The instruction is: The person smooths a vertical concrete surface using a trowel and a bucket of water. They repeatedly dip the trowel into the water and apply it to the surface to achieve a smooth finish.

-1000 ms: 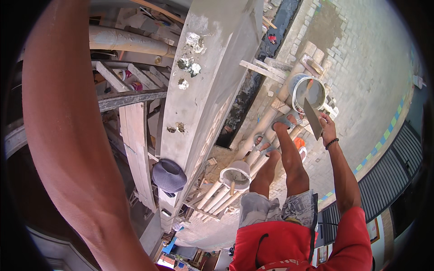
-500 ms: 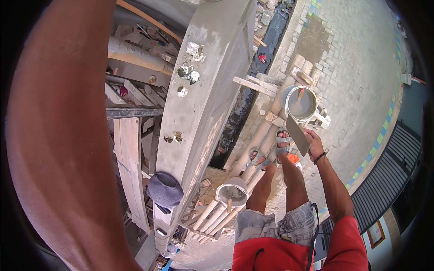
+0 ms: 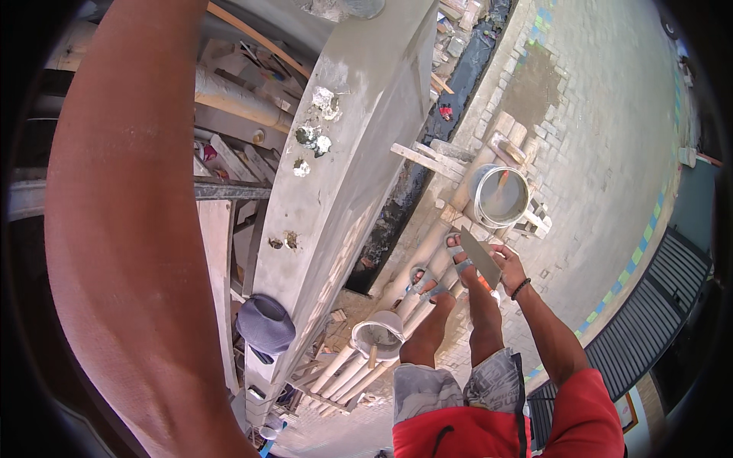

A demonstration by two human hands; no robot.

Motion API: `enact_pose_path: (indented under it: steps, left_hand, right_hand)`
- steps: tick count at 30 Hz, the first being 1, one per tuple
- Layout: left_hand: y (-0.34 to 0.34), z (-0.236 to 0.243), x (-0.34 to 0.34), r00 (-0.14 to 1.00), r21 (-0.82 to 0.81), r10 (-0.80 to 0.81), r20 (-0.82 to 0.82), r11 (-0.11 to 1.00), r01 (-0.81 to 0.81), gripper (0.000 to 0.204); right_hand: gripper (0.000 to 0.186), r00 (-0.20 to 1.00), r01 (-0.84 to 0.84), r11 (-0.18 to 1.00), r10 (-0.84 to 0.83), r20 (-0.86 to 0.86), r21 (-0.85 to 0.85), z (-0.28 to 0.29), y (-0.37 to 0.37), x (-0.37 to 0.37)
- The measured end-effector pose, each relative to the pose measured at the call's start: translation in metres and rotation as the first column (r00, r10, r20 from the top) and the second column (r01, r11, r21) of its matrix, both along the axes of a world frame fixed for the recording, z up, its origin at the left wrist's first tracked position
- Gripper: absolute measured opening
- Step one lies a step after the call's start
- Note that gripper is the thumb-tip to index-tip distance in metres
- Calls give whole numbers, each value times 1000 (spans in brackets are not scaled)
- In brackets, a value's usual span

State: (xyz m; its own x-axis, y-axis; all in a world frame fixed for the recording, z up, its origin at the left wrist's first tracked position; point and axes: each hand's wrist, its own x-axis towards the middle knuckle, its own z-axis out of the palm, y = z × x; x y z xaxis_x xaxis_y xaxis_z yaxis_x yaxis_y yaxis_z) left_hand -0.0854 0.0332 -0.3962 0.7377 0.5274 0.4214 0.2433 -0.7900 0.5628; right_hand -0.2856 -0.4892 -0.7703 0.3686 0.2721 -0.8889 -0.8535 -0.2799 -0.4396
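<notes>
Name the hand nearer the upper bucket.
Right: the right hand is just below the upper bucket in the picture; the left hand is unseen, its arm leaving past the top edge.

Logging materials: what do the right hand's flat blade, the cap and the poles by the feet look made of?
Blade: probably metal, matt grey; thin, straight-edged. Cap: likely fabric, matt; softly rounded, no gloss. Poles: perhaps bamboo, fairly smooth; long, round, pale tan.

Dark printed lettering, partly lost in folds and too blurred to read whole, crosses the right leg of the grey-and-white patterned fabric shorts (image 3: 489, 388), just beyond the hem of the bright red fabric shirt (image 3: 466, 433), the landmark here; elsewhere around that shirt, no writing is legible.
</notes>
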Motion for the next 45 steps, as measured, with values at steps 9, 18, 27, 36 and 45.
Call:
enact_pose_path:
  steps: [9,18,27,36,45]
  left_hand:
    - [-31,-9,-36,994,-51,31,101,998,-26,70]
    - [-263,-154,-287,892,-788,-399,-213,610,85,68]
    - [-355,-289,-536,682,-752,406,-608,-21,-659,49]
    - [-509,-373,-686,216,-478,426,-878,-776,-412,49]
    - [-580,-426,-710,49,-500,498,-866,-857,-123,52]
  right_hand:
    - [38,994,-107,994,107,35,10,9,9,15]
    - [31,960,-235,971,223,171,54,-18,36,17]
    - [29,837,-547,837,547,14,20,-68,86,-38]
    - [29,287,-958,286,952,104,26,-103,116,-151]
    - [27,-344,-928,-367,907,242,58,-102,176,-320]
